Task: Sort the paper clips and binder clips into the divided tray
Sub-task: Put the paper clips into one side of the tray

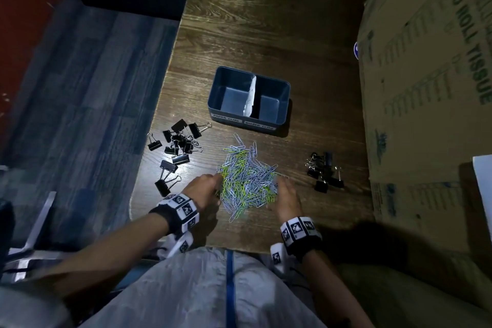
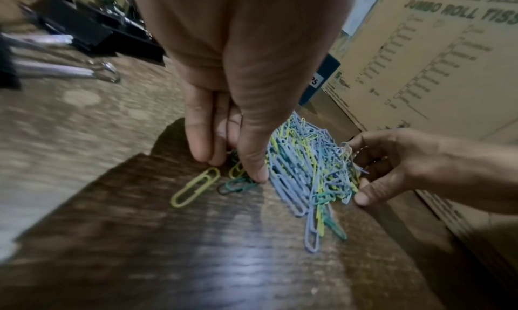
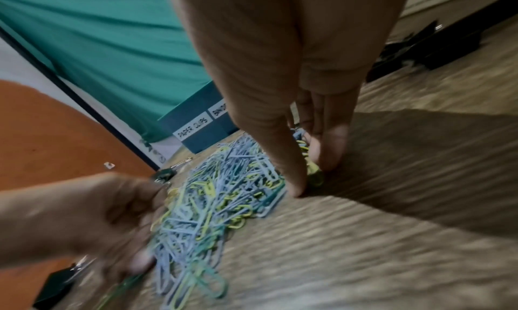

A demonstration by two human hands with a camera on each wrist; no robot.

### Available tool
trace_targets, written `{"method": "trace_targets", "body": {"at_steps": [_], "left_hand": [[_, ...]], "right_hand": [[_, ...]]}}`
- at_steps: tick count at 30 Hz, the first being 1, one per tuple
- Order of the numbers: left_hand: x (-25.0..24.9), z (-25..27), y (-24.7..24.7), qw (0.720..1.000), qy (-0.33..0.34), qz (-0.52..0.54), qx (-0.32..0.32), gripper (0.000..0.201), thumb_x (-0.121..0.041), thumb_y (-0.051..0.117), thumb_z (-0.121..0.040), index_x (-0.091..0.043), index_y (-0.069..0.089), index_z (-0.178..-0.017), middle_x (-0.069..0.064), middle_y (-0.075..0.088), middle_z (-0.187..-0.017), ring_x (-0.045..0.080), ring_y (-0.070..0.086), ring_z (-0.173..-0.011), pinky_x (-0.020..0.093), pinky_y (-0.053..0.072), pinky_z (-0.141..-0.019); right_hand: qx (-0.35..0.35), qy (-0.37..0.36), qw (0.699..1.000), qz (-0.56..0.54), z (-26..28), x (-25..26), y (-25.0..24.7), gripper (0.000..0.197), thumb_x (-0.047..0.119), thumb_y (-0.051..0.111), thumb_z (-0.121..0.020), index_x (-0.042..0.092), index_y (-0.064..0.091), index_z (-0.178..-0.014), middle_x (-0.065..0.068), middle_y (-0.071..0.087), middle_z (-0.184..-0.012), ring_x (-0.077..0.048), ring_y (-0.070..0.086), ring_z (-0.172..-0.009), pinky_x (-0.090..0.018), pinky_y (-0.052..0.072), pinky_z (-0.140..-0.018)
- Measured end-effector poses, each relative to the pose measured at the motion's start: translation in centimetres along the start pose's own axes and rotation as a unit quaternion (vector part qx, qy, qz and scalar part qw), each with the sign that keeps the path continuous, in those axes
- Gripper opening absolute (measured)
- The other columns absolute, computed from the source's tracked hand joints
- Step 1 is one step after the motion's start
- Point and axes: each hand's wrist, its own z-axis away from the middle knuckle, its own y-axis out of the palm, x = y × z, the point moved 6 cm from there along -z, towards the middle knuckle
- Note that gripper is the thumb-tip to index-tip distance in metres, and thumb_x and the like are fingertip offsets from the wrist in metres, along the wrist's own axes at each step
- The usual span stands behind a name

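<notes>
Here, both hands flank a tangled heap of wiry paper clips near the wooden tabletop's front edge: left hand and right hand with straight fingers pressing its sides.

tray lbl "PAPER CLIPS", box "JUMBO ROLL"

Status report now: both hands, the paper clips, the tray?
Left hand and right hand flank the paper clip pile, fingertips down at its edges. Divided tray empty. Binder clips unsorted on both sides. Path to tray clear.
</notes>
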Motion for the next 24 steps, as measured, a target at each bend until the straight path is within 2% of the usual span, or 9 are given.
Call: {"method": "trace_targets", "body": {"at_steps": [2,4,6,8,11,14,17,20,24], "left_hand": [[-0.7,-0.5,-0.1,1.000,0.005,0.018,-0.015,0.029,-0.011,0.075,-0.078,-0.019,0.049,-0.088,-0.007,0.053,-0.078,0.018,0.057,-0.075,0.019,0.033,-0.055],[-1.2,-0.6,-0.3,0.999,0.024,0.026,-0.031,0.029,-0.013,0.074,-0.079,-0.021,0.048,-0.088,-0.007,0.054,-0.075,0.017,0.056,-0.072,0.020,0.034,-0.055],[-1.5,-0.2,-0.9,0.997,0.049,-0.024,-0.058,0.025,-0.021,0.071,-0.082,-0.022,0.048,-0.093,-0.005,0.058,-0.082,0.019,0.057,-0.073,0.024,0.037,-0.058],[-1.7,0.4,-1.3,0.989,0.061,-0.101,-0.084,0.032,-0.033,0.070,-0.083,-0.021,0.047,-0.101,-0.003,0.059,-0.093,0.020,0.058,-0.076,0.027,0.041,-0.060],[-0.3,1.2,-1.6,0.987,-0.015,-0.156,-0.042,0.046,-0.043,0.073,-0.077,-0.019,0.049,-0.109,0.001,0.063,-0.100,0.022,0.062,-0.082,0.028,0.043,-0.063],[0.2,2.2,-1.2,0.976,-0.030,-0.212,0.040,0.033,-0.032,0.073,-0.074,-0.025,0.062,-0.104,0.002,0.069,-0.097,0.026,0.065,-0.089,0.028,0.038,-0.063],[-0.3,2.4,-0.7,0.985,-0.004,-0.155,0.080,0.017,-0.014,0.071,-0.074,-0.018,0.064,-0.089,0.008,0.068,-0.088,0.028,0.063,-0.081,0.030,0.040,-0.061],[-1.3,1.4,-0.8,0.995,0.002,-0.093,0.045,0.008,-0.011,0.069,-0.076,-0.013,0.065,-0.083,0.005,0.063,-0.078,0.024,0.057,-0.069,0.027,0.039,-0.058],[-2.9,0.7,-0.4,0.996,0.038,-0.078,-0.006,0.002,-0.015,0.059,-0.091,-0.015,0.060,-0.090,-0.006,0.048,-0.061,0.009,0.049,-0.053,0.016,0.029,-0.046]], "right_hand": [[-0.012,-0.009,1.000,-0.002,-0.1,0.6,0.3,0.066,-0.003,0.078,-0.072,0.029,0.048,-0.122,-0.002,0.057,-0.129,-0.025,0.057,-0.116,-0.044,0.051,-0.095],[-0.008,-0.012,1.000,-0.015,-0.3,1.0,0.2,0.066,0.004,0.081,-0.070,0.028,0.050,-0.123,-0.003,0.060,-0.123,-0.025,0.060,-0.111,-0.043,0.053,-0.092],[-0.015,-0.011,1.000,-0.014,-0.4,0.9,-0.2,0.067,0.012,0.083,-0.069,0.030,0.050,-0.125,-0.001,0.057,-0.123,-0.024,0.059,-0.110,-0.045,0.054,-0.089],[-0.032,-0.010,0.999,0.016,-0.6,0.5,-0.9,0.071,0.023,0.084,-0.066,0.034,0.047,-0.126,0.002,0.046,-0.124,-0.024,0.054,-0.113,-0.047,0.055,-0.086],[-0.028,-0.001,0.998,0.064,-0.9,-0.1,-1.5,0.090,0.025,0.089,-0.061,0.035,0.037,-0.134,-0.001,0.037,-0.128,-0.026,0.045,-0.119,-0.048,0.053,-0.089],[-0.007,0.008,0.997,0.075,-1.2,-0.3,-1.5,0.096,0.016,0.087,-0.063,0.033,0.034,-0.142,-0.004,0.034,-0.131,-0.028,0.041,-0.123,-0.046,0.051,-0.094],[-0.002,-0.016,0.998,0.067,-1.2,0.3,-0.9,0.084,0.000,0.079,-0.068,0.028,0.043,-0.138,-0.005,0.038,-0.127,-0.030,0.048,-0.119,-0.044,0.051,-0.094],[-0.001,-0.030,0.999,0.038,-1.0,1.2,-0.5,0.074,-0.005,0.074,-0.072,0.025,0.047,-0.134,-0.005,0.043,-0.127,-0.029,0.053,-0.117,-0.044,0.051,-0.095],[0.020,-0.031,0.999,0.024,-0.5,1.9,-0.2,0.066,0.019,0.075,-0.082,0.016,0.045,-0.140,-0.008,0.041,-0.138,-0.031,0.051,-0.123,-0.044,0.048,-0.100]]}}
